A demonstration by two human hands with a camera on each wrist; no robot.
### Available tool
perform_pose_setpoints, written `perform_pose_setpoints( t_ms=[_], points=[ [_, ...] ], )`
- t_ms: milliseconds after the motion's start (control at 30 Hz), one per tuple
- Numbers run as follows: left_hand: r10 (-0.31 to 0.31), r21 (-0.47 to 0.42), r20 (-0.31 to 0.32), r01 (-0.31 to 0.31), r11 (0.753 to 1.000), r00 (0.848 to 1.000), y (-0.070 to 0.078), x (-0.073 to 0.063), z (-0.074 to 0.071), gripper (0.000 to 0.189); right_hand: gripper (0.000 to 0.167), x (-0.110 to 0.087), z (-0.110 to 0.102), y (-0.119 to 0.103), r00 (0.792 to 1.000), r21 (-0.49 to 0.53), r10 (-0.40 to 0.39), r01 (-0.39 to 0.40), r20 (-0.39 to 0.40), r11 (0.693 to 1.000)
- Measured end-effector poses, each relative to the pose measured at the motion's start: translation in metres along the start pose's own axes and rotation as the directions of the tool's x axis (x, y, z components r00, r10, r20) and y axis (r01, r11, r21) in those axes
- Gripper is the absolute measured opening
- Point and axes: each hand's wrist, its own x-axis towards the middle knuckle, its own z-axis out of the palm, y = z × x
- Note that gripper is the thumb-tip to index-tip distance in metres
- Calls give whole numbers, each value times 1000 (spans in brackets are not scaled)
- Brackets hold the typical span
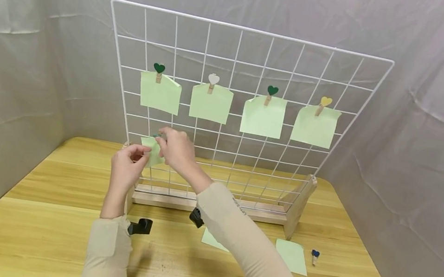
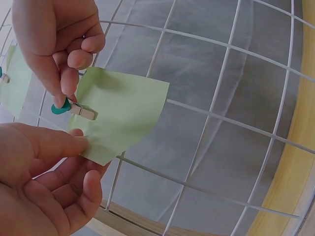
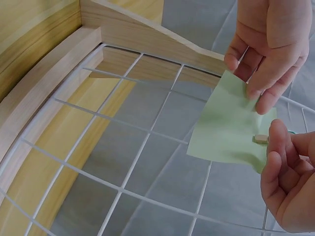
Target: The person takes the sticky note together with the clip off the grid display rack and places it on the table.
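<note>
A pale green paper note [image 2: 123,110] lies against the lower left of the white wire grid [image 1: 253,31]. My left hand [image 1: 127,166] pinches the note's left edge between thumb and fingers. Beside it, my right hand [image 1: 178,149] pinches a small wooden clothespin [image 2: 87,114] with a green heart at its end. In the left wrist view the clothespin's tip overlaps the note's top edge. The right wrist view shows that tip over the paper [image 3: 226,128], its heart mostly hidden behind my right fingers [image 3: 278,142].
Several green notes hang in a row above, such as one under a white heart clothespin [image 1: 214,79]. The grid stands in a wooden base [image 1: 299,207]. On the table [image 1: 46,227] lie a loose note [image 1: 291,256], another partly under my right arm, and a blue heart clothespin [image 1: 315,257].
</note>
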Motion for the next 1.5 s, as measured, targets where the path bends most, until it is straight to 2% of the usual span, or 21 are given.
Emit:
perform_pose_setpoints(
  t_ms=[267, 533, 767, 900, 1133, 1500],
  points=[
    [36, 21, -18, -36, 999, 999, 1, -1, 0, 13, 23, -2, 2, 1, 998, -39, -26, 24, -66, 999],
    [40, 2, -26, -40, 999, 999, 3, -1, 0, 13, 17, -2, 6, 4, 985, -120, -100, 84, -141, 989],
    [5, -6, -9, -5, 1000, 1000, 4, -1, -1, 13, 14, -3, 8, 6, 977, -103, -124, 107, -173, 989],
    [3, -6, -14, -3, 1000, 1000, 4, -2, -2, 14, 11, -5, 9, 8, 956, -122, -193, 169, -219, 978],
    [8, 0, -32, -7, 1000, 999, 4, -3, -4, 13, 7, -6, 10, 12, 905, -156, -305, 269, -297, 950],
    [34, 23, -37, -33, 999, 999, 3, -8, -7, 13, 9, -12, 8, 14, 884, -163, -360, 324, -298, 932]
  ],
)
